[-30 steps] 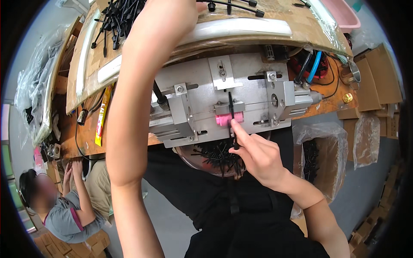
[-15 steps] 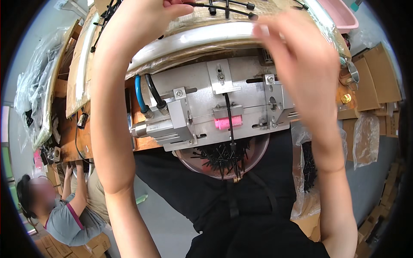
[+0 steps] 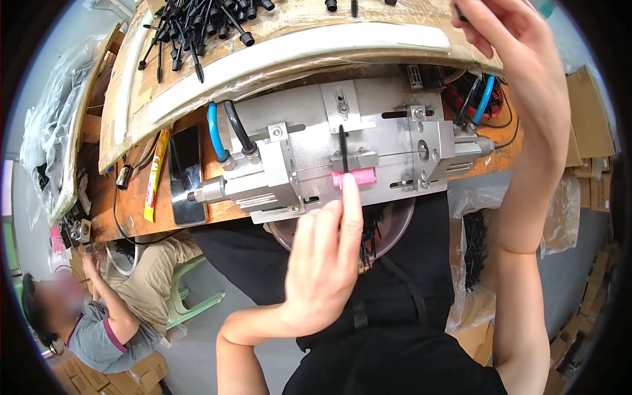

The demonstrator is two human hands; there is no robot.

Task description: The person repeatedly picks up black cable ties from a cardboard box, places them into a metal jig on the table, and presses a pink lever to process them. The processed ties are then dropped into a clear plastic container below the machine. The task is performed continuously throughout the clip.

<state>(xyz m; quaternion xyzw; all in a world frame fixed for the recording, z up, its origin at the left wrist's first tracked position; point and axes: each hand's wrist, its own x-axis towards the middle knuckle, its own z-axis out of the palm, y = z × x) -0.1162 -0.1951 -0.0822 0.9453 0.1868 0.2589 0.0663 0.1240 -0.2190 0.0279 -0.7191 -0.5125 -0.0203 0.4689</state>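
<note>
from my remote seat i see the metal fixture ahead of the left hand, loosely open, index extended, gripping nothing; the right hand, farther out, curls around a dark piece. over the pink block i'd press lightly, squarely; the black rod runs forward from the left hand.

Pretty much all black on the clothing front from where I'm sitting. I've got a plain black top or apron, can't tell which, and the black trousers match it so closely I can barely find the join. There's a flat strap down the middle of the front, plus a curved strap just to its right, both black too. Left arm and right arm are bare to the edge of my view; left hand and right hand are bare-skinned, slim-fingered.
</note>
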